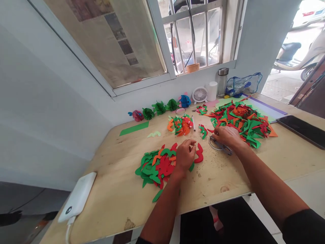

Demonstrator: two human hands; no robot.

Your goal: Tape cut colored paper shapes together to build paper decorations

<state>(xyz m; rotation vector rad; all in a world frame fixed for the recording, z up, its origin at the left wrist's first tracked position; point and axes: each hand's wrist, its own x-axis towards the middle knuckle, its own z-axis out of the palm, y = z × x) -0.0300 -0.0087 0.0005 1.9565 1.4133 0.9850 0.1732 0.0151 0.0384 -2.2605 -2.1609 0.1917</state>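
Centrally, pale wooden tabletop (109,189): beneath red-and-green flat cutouts (164,166).
White barred window (207,37): beyond.
Left hand (186,154): fingers curled, pinch unclear.
Right hand (226,135): fingers bent at grey tool (223,148), grip unclear.

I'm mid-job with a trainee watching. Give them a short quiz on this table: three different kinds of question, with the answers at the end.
1. True or false: the black phone lies to the right of the large scrap pile.

2. Which of these stands directly beside the small white fan?
A) the green strip
B) the white cylinder
C) the white power bank

3. Short answer: which of the person's hands is nearer the large scrap pile?

Key: 1. True. 2. B. 3. The right hand.
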